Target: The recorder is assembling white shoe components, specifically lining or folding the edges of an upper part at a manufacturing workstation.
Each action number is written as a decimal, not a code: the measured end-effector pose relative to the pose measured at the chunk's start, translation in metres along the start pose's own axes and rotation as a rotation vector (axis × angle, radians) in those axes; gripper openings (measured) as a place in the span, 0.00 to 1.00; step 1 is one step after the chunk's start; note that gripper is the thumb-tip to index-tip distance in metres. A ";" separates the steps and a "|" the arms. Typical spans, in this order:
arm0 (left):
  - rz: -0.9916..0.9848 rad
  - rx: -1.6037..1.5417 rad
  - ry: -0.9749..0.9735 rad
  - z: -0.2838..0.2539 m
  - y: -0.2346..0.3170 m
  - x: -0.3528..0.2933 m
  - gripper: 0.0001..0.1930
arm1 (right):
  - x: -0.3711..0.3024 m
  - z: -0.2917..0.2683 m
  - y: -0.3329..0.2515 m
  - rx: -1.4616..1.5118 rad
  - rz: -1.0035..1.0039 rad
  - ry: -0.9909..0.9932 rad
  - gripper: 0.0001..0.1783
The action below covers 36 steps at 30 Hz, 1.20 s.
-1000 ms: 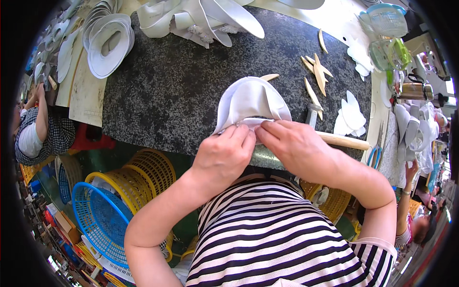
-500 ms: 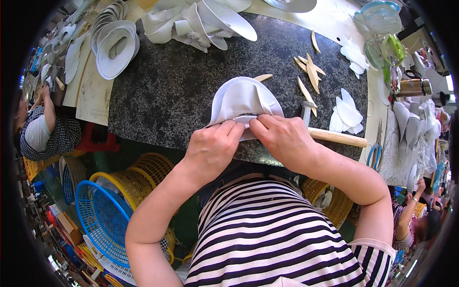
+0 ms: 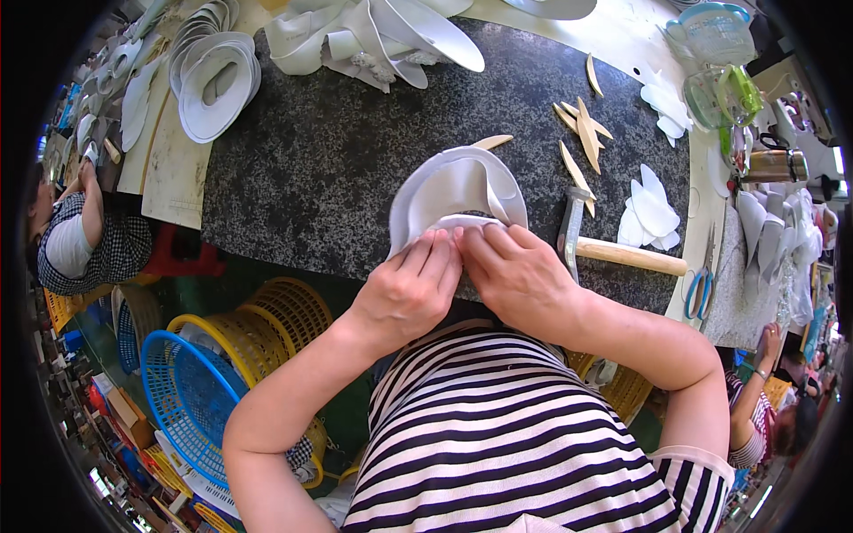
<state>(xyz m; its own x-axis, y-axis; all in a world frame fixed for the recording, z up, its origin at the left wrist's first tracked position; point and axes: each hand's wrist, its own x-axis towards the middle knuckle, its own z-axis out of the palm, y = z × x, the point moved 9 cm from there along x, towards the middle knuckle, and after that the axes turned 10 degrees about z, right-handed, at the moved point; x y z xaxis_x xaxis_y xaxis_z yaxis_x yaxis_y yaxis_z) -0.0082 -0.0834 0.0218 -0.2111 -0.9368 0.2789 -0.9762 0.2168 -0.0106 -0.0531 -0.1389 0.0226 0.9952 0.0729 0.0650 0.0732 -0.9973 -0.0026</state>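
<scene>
A white shoe upper (image 3: 458,182), curved and hollow, stands over the near part of a dark speckled slab (image 3: 293,160). My left hand (image 3: 410,282) pinches its near edge with bunched fingers. Close beside it, my right hand (image 3: 520,271) grips the same edge, fingertips almost meeting the left ones. The thumbs are hidden beneath the material. Just right of my right hand lies a hammer (image 3: 622,254) with a metal head and a wooden handle. Behind the upper, the tip of a tan crescent-shaped piece (image 3: 493,141) sticks out.
More tan crescents (image 3: 586,133) and white cut pieces (image 3: 649,209) lie on the right. White uppers (image 3: 378,40) are heaped at the back, with stacked oval rings (image 3: 213,84) at left. Scissors (image 3: 700,289) rest at the right edge. Blue (image 3: 191,400) and yellow baskets (image 3: 284,306) stand below.
Both hands have drawn slightly nearer to me and closer together on the upper's edge. The upper has tilted, showing more of its hollow inside.
</scene>
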 end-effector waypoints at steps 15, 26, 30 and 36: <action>-0.286 -0.294 0.031 -0.007 -0.013 -0.047 0.21 | -0.010 0.018 -0.039 -0.572 -0.503 -0.172 0.22; -0.381 -0.201 0.021 -0.008 -0.023 -0.026 0.11 | 0.002 0.004 -0.016 -0.256 -0.302 0.012 0.24; -0.202 -0.075 0.019 -0.010 -0.011 -0.022 0.14 | 0.002 0.005 -0.008 -0.154 -0.232 0.007 0.27; -0.106 0.048 0.028 -0.005 -0.001 -0.024 0.16 | 0.003 -0.001 -0.008 -0.124 -0.227 0.027 0.19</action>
<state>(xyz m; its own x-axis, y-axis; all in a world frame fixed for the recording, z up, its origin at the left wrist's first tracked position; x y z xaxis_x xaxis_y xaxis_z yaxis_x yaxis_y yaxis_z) -0.0021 -0.0594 0.0200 -0.1055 -0.9457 0.3074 -0.9944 0.1026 -0.0255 -0.0506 -0.1306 0.0234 0.9520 0.2961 0.0769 0.2841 -0.9490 0.1370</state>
